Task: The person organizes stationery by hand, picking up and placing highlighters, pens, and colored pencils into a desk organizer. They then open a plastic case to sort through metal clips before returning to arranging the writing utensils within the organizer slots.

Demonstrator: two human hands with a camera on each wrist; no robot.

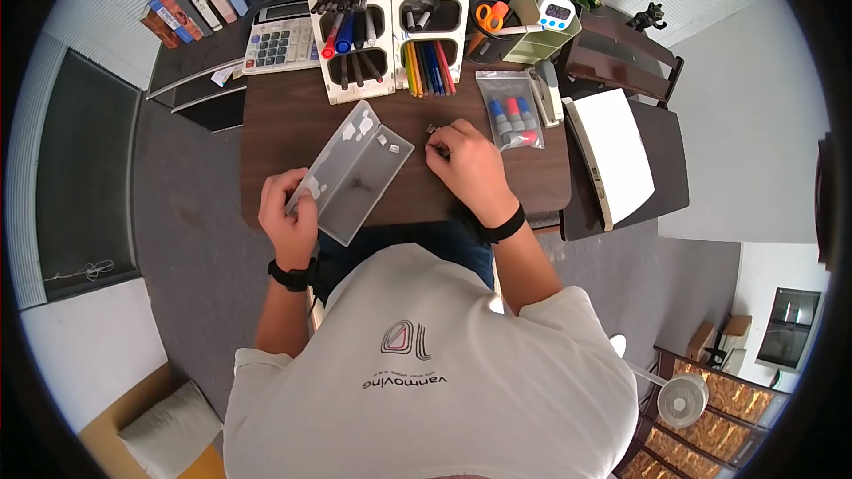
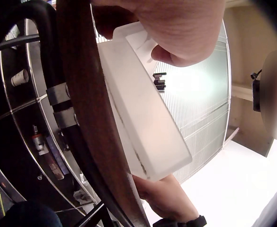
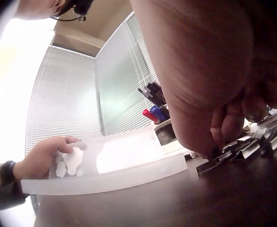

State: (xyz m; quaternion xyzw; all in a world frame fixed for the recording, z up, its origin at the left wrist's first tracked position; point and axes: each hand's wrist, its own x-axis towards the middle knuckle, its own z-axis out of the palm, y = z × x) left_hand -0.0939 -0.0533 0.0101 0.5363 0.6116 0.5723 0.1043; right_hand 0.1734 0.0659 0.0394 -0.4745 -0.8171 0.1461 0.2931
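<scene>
My left hand (image 1: 289, 213) grips the near left side of a translucent plastic case (image 1: 359, 200), its thumb on the lid. The case stands open and tilted, with white patches on the lid and a couple of small pale pieces inside. Beyond its right edge, my right hand (image 1: 470, 168) is low over the table, fingers curled down. In the right wrist view, the thumb and fingertips pinch at small dark and silvery metal clips (image 3: 251, 147) lying on the tabletop. The palm hides part of them.
A white organizer (image 1: 388, 22) with pens and pencils stands at the back of the table (image 1: 284, 142). To the right lie a zip bag of small bottles (image 1: 515, 115) and a stapler (image 1: 548, 93). A calculator (image 1: 280, 44) is at the back left.
</scene>
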